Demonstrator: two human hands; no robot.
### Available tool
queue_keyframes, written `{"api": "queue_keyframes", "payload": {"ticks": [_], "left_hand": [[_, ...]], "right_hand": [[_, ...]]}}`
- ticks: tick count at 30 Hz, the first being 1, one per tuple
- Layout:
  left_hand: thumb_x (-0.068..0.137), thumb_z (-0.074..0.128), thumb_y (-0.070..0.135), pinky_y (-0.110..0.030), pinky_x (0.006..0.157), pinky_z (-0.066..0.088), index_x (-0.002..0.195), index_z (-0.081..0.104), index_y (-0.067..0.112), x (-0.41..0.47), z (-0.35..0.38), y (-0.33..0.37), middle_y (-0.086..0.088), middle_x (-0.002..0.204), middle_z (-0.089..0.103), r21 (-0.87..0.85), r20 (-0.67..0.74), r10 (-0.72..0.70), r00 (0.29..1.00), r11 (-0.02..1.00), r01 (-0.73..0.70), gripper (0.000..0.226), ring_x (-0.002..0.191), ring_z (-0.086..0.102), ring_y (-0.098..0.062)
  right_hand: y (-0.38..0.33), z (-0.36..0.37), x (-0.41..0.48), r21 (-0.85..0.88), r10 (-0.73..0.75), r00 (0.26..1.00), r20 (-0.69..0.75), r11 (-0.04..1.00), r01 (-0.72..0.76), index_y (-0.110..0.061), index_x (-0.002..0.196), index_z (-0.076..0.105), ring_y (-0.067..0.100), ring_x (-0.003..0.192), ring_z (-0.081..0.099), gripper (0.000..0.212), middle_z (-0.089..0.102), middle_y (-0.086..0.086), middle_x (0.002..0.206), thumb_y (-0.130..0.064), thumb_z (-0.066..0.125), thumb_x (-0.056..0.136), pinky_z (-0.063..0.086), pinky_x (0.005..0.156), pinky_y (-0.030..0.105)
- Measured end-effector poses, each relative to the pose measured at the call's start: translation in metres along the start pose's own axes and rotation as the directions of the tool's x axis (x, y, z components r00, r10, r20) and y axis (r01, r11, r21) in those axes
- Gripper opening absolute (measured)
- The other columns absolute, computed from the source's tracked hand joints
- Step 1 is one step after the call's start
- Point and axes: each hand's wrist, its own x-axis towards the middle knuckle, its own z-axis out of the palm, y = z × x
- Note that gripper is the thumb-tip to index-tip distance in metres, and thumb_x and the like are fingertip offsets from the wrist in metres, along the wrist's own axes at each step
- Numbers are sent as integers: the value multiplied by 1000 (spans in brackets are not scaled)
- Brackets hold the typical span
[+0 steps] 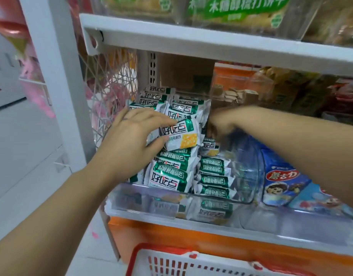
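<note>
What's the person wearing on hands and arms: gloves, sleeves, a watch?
No gloves, sleeves or watch show on either side. The left hand has a small dark mark at a knuckle; whether it is a ring or ink is unclear. The right hand is blurred, and nothing worn is visible on it.

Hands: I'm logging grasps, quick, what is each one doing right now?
Left hand: grips a packet between thumb and fingers.
Right hand: blurred, down beside the pile; cannot tell.

Lighting: bright, even, diffuse; soft shade beneath the upper shelf [211, 44]. Glare: highlights on the foil packets [169, 175] and clear bin [249, 168]. Blur: right hand [221, 124] smeared; frame edges bowed, soft.
</note>
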Motion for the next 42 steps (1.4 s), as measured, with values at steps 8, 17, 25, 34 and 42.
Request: {"api": "queue_keyframes", "payload": {"ticks": [8,17,25,34,42], "left_hand": [[87,40,47,-57,111,26,122,59,38,0,2,-3,26,113,49,4,-27,53,998,999,-53,41,118,50,-15],[89,48,43,-58,111,25,123,60,36,-1,3,-5,18,118,59,41,-21,56,998,998,-55,37,120,50,-16],[93,58,30,-57,115,12,130,56,33,-3,-5,10,11,131,58,107,46,-11,999,994,6,37,132,41,-23],[95,56,31,-49,114,24,134,52,25,-20,-35,81,2,136,53,59,57,-34,998,998,30,41,130,44,-21],[93,55,33,-3,72,43,122,57,33,-89,-28,155,27,95,56,-538,493,-120,862,736,411,29,83,55,15]], "right_hand": [[3,6,16,35,65,997,37,997,-66,-1,120,60,23,85,58,36,63,11,108,-18,65,89,44,70,27],[12,3,0,43,24,992,-126,999,-18,-8,93,68,23,75,60,19,64,6,84,-25,59,91,49,70,26],[23,5,-67,321,41,915,-402,942,99,-9,75,51,20,65,42,27,47,8,71,-27,47,95,32,61,31],[-1,52,-187,547,216,710,-670,791,276,-22,62,49,18,70,57,29,60,1,68,-23,55,90,38,66,31],[-30,128,-275,761,161,820,-549,502,410,-20,71,57,2,61,52,19,60,-4,60,-22,62,89,38,58,24]]}}
